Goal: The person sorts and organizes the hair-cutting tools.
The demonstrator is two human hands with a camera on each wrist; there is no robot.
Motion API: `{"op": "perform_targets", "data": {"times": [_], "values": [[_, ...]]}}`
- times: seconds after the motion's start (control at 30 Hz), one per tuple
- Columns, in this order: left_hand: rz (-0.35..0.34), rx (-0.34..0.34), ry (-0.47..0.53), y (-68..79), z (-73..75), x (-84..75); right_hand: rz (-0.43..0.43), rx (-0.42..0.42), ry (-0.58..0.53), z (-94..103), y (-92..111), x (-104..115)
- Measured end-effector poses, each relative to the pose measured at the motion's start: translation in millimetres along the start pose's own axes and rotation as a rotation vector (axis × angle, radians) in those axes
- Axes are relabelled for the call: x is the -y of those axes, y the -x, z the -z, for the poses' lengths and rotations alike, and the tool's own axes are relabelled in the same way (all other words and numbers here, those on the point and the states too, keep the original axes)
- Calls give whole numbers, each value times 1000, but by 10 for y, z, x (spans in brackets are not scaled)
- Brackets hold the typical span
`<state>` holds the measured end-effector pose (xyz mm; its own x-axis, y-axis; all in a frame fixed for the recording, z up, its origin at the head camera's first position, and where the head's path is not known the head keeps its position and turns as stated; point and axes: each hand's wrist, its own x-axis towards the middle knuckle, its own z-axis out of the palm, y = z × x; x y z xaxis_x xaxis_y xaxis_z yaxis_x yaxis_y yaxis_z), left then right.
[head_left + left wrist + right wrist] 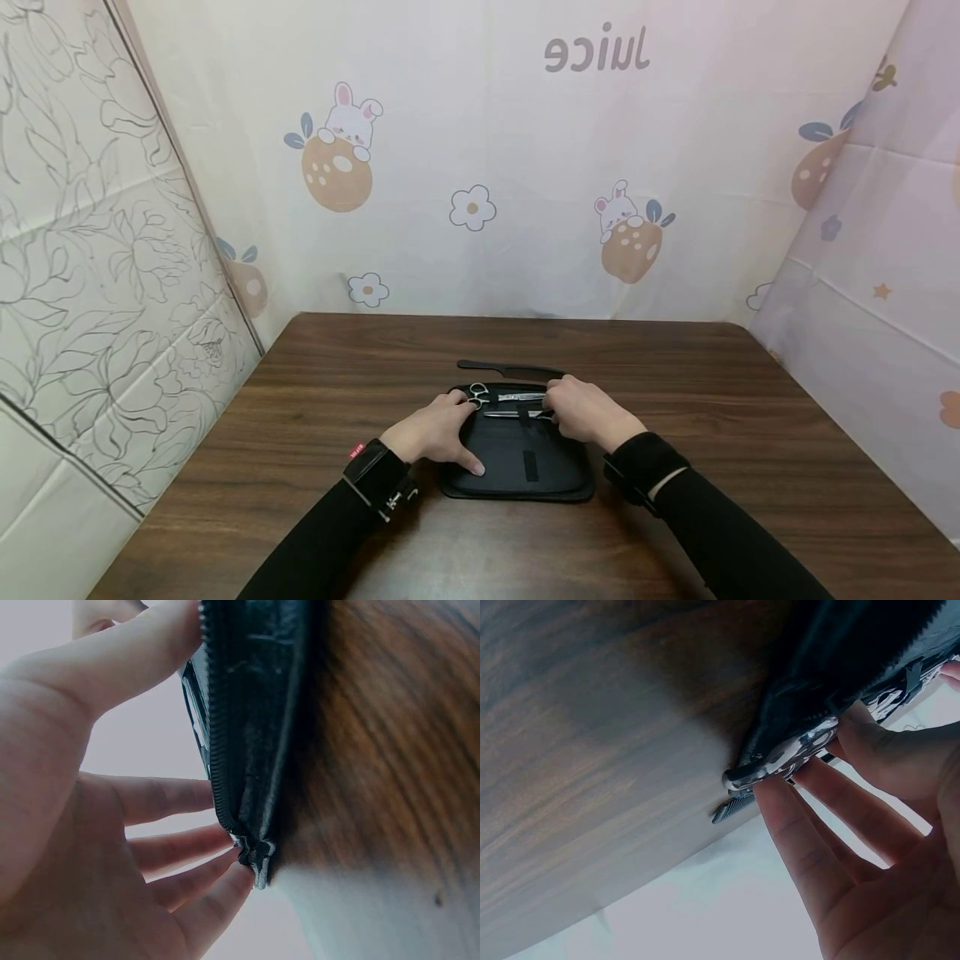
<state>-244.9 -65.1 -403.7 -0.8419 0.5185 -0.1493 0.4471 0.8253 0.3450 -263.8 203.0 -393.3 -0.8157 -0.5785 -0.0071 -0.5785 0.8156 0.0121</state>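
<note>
I find the near scissors (504, 414) lying on the black case (487, 454), long axis left to right, roughly in line with the case's far edge. Blades point left; the handle end lies at the right hand (590, 412), clearly the nearer of the two hands. I judge the decisive relation to be that axis against the dark strap (524, 411) that appears to cross it.

Right hand: reaching in from the right, thumb and fingers narrowed in a pinch on the metal handle, as the right wrist view confirms.

Left hand (435, 429): spread wide at the case's left edge, thumb over the top, fingertips touching the rim. It lies beside the loops of the far scissors (521, 397); contact there I cannot tell. The comb (510, 368) lies on the table (337, 375) beyond the case.
</note>
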Motion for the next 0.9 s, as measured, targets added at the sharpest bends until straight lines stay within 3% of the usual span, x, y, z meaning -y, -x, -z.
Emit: {"op": "perform_targets", "data": {"times": [0.9], "values": [[-8,-10,1,-3,-11,2,-1,-6,15,-13,-35,28]]}}
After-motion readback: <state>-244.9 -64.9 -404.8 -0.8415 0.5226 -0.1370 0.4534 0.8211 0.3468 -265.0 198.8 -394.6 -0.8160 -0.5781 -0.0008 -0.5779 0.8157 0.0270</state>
